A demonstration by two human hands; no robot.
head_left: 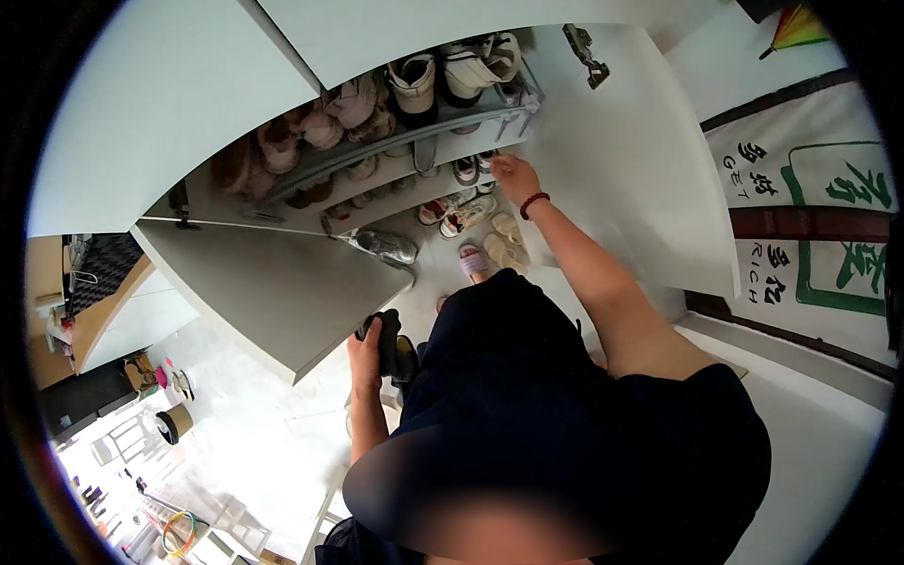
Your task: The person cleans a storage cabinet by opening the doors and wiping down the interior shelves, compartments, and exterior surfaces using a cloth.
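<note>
My left hand (365, 356) is closed around a pair of dark shoes (388, 347), held low beside the open left cabinet door. My right arm, with a red bead bracelet on the wrist, reaches into the shoe cabinet. There my right hand (516, 179) has its fingers curled at the lower shelf, right beside black-and-white sneakers (466, 170). Whether it grips one of them is hidden. Below that hand, white sneakers (468, 216) and cream shoes (505, 243) sit on the cabinet's bottom.
Several pairs of shoes line the upper rack (395, 141). Both cabinet doors stand open, the left door (273, 282) and the right door (631, 160). Grey shoes (386, 247) lie near the left door. A bin (174, 424) stands on the floor at left.
</note>
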